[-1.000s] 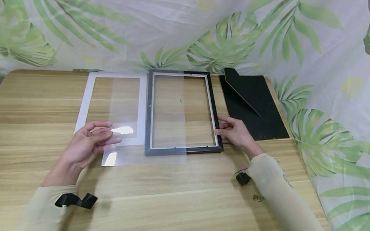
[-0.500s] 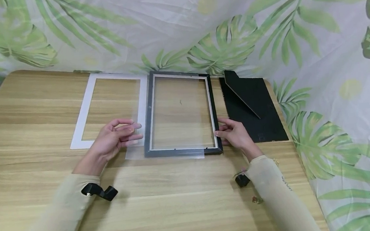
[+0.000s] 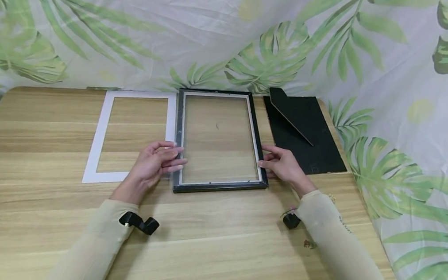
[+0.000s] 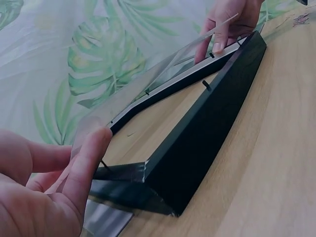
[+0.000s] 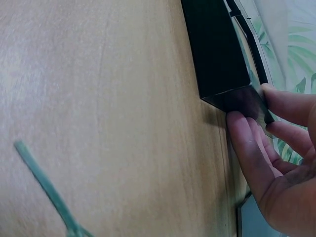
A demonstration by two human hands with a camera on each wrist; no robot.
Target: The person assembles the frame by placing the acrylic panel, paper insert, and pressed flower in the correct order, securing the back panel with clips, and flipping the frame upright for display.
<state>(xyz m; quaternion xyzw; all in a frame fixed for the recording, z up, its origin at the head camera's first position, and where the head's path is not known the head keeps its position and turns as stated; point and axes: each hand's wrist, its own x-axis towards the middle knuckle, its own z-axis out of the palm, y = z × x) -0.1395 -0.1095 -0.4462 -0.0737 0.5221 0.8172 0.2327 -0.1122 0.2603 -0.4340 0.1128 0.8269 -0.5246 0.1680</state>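
Observation:
A black picture frame (image 3: 220, 187) with a white inner lip lies face down on the table. My left hand (image 3: 152, 166) pinches a clear plastic sheet (image 4: 106, 103) by its left edge between thumb and fingers. The sheet overlaps the frame opening in the head view, and the left wrist view has it tilted over the rim. My right hand (image 3: 284, 163) grips the frame's right side near the lower corner. Its thumb lies at the top edge, with fingers against the outer wall in the right wrist view. Small black tabs (image 4: 206, 85) stick up along the frame's inner edge.
Left of the frame lies a white mat (image 3: 99, 137). A black backing board (image 3: 323, 135) with its stand flap raised lies to the right. A small reddish sprig (image 3: 308, 244) is near the right sleeve. Leaf-patterned cloth (image 3: 199, 35) hangs behind the wooden table (image 3: 217, 247).
My left hand has moved right, carrying the clear sheet from above the white mat to over the frame. The right hand stays at the frame's right side.

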